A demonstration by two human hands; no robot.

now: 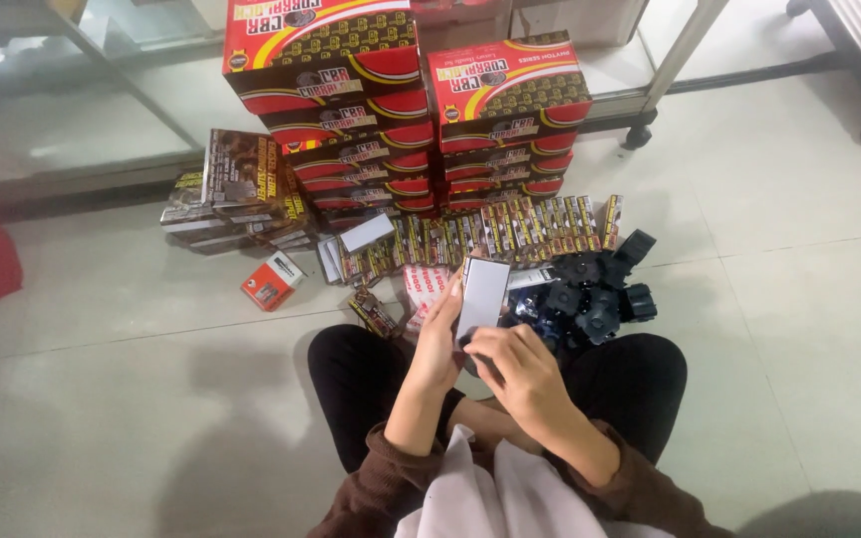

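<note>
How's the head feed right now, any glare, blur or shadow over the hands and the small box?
Head view: soft, even light; faint shadow on the floor left of the knees. The grey box looks pale but not blown out. Left hand and right hand are slightly soft. Wide-angle bending shows on the red cartons and table legs.

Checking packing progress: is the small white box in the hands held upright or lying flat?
Upright: the white box stands on end between left hand and right hand.
</note>
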